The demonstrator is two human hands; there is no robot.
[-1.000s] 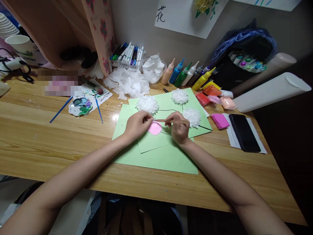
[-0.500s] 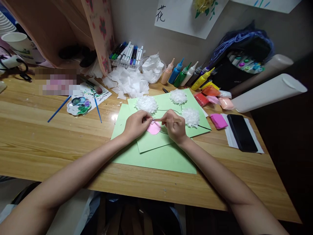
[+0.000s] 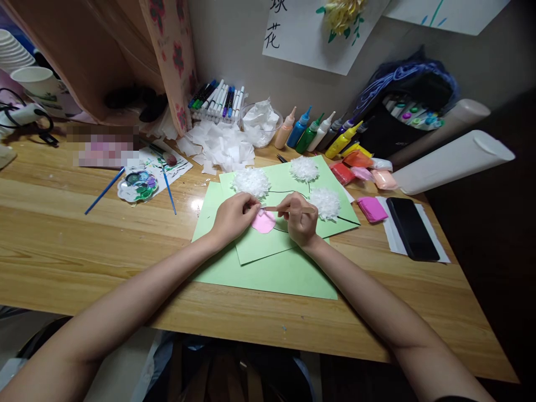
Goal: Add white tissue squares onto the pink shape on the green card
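Note:
My right hand (image 3: 299, 219) is closed around a thin, flat brown stick (image 3: 270, 209), its tip pointing left to my other hand's fingertips. The fingers of my left hand (image 3: 237, 215) are pinched together at that tip; whatever is between them is too small to make out. Just beneath lies a flat pink round patch (image 3: 263, 222) on the upper green paper (image 3: 268, 245). This sheet also carries three fluffy white paper flowers (image 3: 251, 182) and thin black drawn lines. A second green sheet (image 3: 288, 276) lies under it.
Torn white tissue paper (image 3: 224, 142) is heaped behind, beside a clear bowl (image 3: 263, 125). Paint bottles (image 3: 307, 137) line the wall. To the right are clay packets (image 3: 360, 164), a pink block (image 3: 372, 209) and a phone (image 3: 412, 229). A paint palette (image 3: 138, 184) and brushes (image 3: 104, 190) lie left.
The white bit at my left fingertips half a second ago no longer shows. Both hands stay nearly in place, and the view has tilted slightly upward.

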